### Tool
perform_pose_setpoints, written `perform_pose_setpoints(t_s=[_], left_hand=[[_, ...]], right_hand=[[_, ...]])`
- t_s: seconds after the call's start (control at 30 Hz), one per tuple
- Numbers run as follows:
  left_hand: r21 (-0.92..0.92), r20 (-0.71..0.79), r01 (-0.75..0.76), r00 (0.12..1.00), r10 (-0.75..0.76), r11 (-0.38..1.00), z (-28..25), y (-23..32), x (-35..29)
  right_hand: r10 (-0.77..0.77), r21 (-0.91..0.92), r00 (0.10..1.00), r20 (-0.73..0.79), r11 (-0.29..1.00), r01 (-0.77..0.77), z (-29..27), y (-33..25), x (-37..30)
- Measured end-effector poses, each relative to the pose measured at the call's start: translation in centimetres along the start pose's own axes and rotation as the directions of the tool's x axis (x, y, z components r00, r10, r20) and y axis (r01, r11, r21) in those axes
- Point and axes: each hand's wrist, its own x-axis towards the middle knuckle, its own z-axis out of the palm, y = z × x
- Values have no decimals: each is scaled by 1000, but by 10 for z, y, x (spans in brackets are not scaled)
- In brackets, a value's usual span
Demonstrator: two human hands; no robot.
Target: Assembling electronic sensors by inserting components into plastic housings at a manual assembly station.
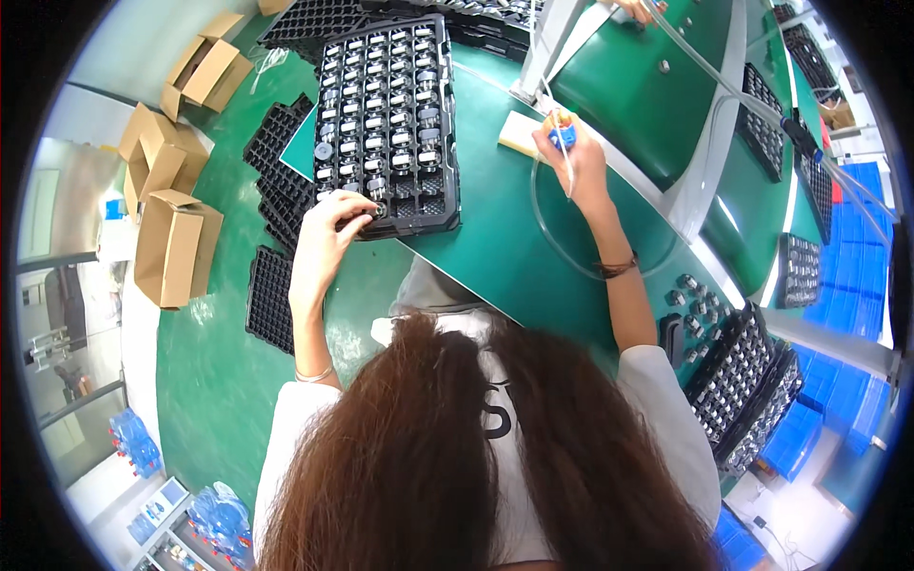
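Note:
A black plastic tray (405,226) filled with rows of small silvery cylindrical parts (386,105) rests at the left end of the green table (505,257). Several pockets near its lower right corner hold no part. My left hand (328,224) is at the tray's near edge, thumb and forefinger pinched on a small metal part (380,209). To the right, my right hand (579,162) is closed around a blue hand tool (564,136) with a thin pale tube beside it. Its exact kind is partly hidden by the fingers. A cream-coloured block (519,133) lies beside that hand.
More black trays (276,157) lie left of the table, near open cardboard boxes (171,252). Loose metal parts (700,309) and filled trays (733,381) sit at right. A metal post (547,57) stands behind my right hand. Another person's hand (636,9) shows at the top.

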Motion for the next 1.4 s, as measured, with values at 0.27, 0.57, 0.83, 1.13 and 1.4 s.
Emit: perform_pose_setpoints(t_s=[0.27,0.57,0.83,1.13,1.4], left_hand=[[178,-38,-39,998,46,983,7,-2,5],[-97,19,114,993,-113,989,-6,-17,13],[-792,285,323,946,-155,518,13,16,17],[-906,373,378,926,-62,191,63,40,30],[-910,409,412,910,-72,42,95,63,59]], right_hand=[[167,111,975,145,977,-183,-44,1,-16],[145,218,974,173,959,-181,-50,28,-17],[-36,307,999,19,951,28,-2,2,7],[112,86,914,-390,993,-85,-35,78,63],[203,-163,795,-571,922,-352,-60,166,93]])
